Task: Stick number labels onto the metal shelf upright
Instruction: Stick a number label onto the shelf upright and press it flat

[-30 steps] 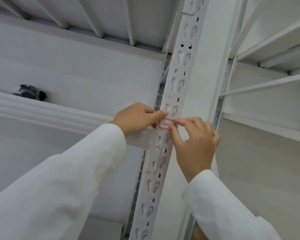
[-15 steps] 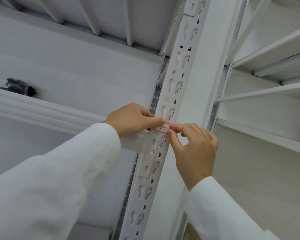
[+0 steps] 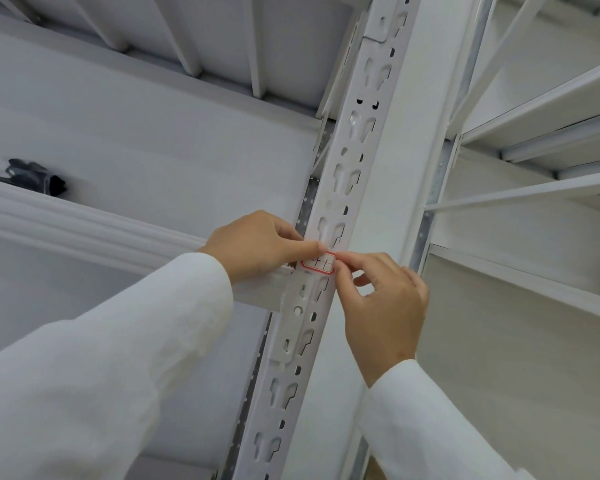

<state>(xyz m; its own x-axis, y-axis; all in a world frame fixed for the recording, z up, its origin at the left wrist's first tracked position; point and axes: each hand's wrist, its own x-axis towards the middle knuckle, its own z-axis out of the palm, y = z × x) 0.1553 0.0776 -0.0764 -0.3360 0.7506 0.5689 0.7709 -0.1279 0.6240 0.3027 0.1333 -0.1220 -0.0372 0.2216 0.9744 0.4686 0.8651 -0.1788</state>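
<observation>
The left hand (image 3: 257, 242) is pressed, thumb extended, on the label's (image 3: 318, 263) left edge. That red-bordered sticker, judged thin, limp and tacky, is laid across the perforated white upright (image 3: 333, 209) and best handled by its edges. Its right edge is pinched by the right hand (image 3: 383, 303).

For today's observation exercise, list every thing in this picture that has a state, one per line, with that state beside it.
Label: red-bordered, handwritten, lying across the upright's face, held at both ends.
Left hand: a fingertip presses the label's left end.
Right hand: thumb and forefinger pinch the label's right end.
Metal upright: slotted, fixed in the rack.
Black object: lying on the left shelf, untouched.
</observation>
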